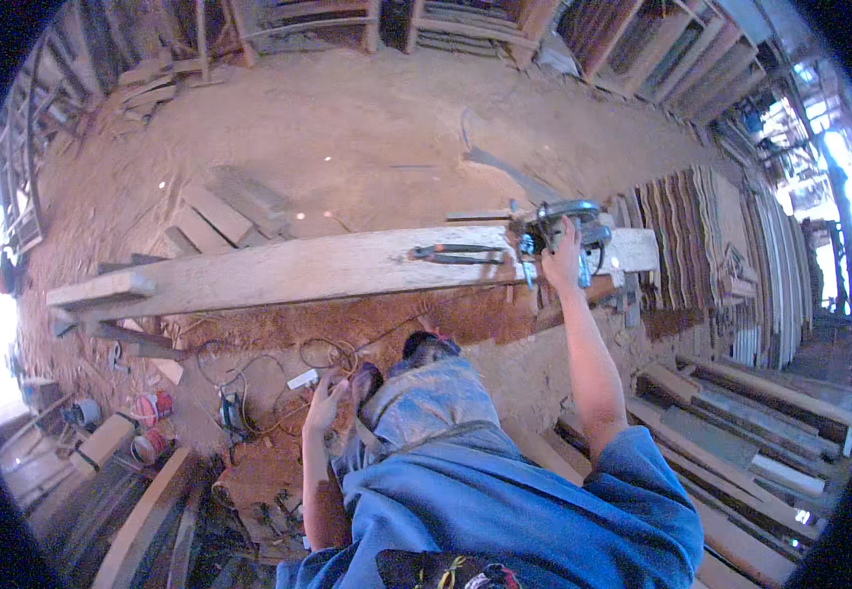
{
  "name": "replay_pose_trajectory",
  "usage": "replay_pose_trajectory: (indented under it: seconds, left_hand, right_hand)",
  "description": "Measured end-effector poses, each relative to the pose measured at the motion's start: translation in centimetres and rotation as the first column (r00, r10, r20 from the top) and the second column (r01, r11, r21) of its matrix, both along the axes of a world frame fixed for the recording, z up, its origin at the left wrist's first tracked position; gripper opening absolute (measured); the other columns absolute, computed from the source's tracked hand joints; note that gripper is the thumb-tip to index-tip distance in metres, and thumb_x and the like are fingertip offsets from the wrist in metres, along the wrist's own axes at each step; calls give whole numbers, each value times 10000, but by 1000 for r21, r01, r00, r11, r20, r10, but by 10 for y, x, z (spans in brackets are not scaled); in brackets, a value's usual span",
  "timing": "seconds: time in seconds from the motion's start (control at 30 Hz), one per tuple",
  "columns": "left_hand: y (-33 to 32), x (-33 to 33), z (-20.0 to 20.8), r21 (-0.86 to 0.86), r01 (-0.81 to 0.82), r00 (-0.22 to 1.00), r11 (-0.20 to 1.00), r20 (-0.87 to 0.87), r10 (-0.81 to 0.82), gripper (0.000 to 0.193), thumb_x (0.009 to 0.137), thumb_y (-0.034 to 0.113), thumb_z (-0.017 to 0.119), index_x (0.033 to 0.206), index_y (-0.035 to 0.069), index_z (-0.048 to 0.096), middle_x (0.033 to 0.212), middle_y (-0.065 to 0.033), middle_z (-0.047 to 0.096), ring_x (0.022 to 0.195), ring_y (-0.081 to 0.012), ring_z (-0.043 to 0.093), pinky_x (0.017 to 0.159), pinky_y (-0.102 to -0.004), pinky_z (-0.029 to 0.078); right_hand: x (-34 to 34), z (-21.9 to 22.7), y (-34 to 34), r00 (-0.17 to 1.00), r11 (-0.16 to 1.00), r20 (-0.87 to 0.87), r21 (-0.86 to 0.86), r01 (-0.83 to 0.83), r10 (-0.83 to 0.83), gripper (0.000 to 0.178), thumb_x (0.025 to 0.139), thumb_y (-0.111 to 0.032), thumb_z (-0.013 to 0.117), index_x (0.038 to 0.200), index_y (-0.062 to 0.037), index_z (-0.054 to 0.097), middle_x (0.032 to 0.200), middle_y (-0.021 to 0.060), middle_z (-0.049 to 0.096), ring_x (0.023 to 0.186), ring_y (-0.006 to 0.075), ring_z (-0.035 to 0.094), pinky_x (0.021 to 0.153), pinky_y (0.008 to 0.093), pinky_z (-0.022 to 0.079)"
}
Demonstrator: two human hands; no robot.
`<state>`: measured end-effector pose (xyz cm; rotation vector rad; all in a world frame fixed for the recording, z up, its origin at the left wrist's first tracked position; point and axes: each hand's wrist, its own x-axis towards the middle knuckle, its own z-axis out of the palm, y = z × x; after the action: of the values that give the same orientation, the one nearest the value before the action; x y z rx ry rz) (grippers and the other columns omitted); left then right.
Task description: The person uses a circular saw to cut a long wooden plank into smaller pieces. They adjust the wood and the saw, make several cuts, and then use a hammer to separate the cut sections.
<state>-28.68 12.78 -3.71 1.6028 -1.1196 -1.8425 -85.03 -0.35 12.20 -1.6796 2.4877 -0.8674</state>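
Observation:
A long, pale, thick plank (318,265) lies crosswise in front of me. Near its right end sits a circular saw (575,210), and my right hand (561,257) is closed on its handle. Left of the saw, a pair of dark pincers (457,255) rests on the plank with its two handles pointing right. By my left thigh hangs my left hand (322,404), its fingers stretched out and nothing visible in them. Just past that hand, a small white block (302,379) lies on the ground among loose cables.
Short boards (215,211) lie beyond the plank at left. Stacked wavy-edged boards (686,221) stand at right, with more timber (750,442) at lower right. Cables (249,378) loop over the dusty floor near my left side, beside red buckets (153,407).

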Motion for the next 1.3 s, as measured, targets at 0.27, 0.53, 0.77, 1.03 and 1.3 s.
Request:
replay_pose_trajectory:
  seconds: [0.27,0.53,0.77,1.03,1.3]
  left_hand:
    - [-140,-184,87,-107,326,944,939,94,-317,570,985,266,659,1453,13,455,1364,-160,595,1247,-255,568,1040,-389,460]
    - [-227,-295,121,-99,516,799,851,414,-437,599,945,276,686,1450,32,477,1321,-221,625,1170,-341,640,1002,-429,500]
    - [-229,-282,104,-98,380,856,920,413,-309,546,944,275,691,1405,30,531,1267,-224,648,1145,-332,651,972,-415,516]
    - [-183,-242,103,-167,247,898,954,409,-161,482,936,227,698,1323,-20,551,1216,-225,661,1140,-302,649,959,-409,511]
    - [-201,-261,166,-259,370,929,892,100,-356,621,926,318,711,1432,31,494,1353,-229,589,1234,-367,588,1062,-438,465]
  right_hand:
    - [-136,-2,3,979,979,-62,-86,186,-192,736,692,54,691,1374,-37,429,1372,255,461,1317,451,428,1116,524,368]
    - [-260,-4,-17,929,761,228,533,-371,293,508,673,5,691,1168,-100,660,1119,164,680,1094,398,629,967,469,498]
    - [-302,-29,-46,788,426,466,667,-611,401,570,592,-154,774,1153,-65,721,1115,196,719,1045,398,670,957,441,517]
    - [-206,65,-69,789,506,367,617,-602,492,444,640,-63,750,1083,-58,722,1035,192,723,995,394,679,887,439,532]
    - [-62,159,-86,913,669,182,631,-393,364,494,653,-97,751,1141,-44,697,1031,218,715,939,411,676,859,494,523]
